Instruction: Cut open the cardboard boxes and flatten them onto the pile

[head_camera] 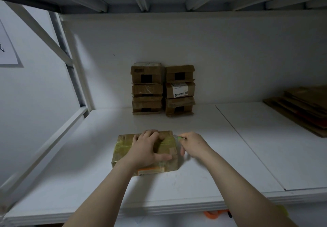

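Forearms, two, reaching over the near edge of a white shelf (194, 182). Item in work: taped box (123, 149), lying flat at near centre. Left hand (148, 149) spread on its top, fingers hooked over the far edge, likely to pin it against the blade. Right hand (192, 145) closed round a small green-tipped cutter (180, 137) at the box's far right corner, apparently placed to start the tape cut. Six sealed boxes (146, 89), in two stacks at the shelf's far side, not yet opened. Flattened pile (300, 108), far right.
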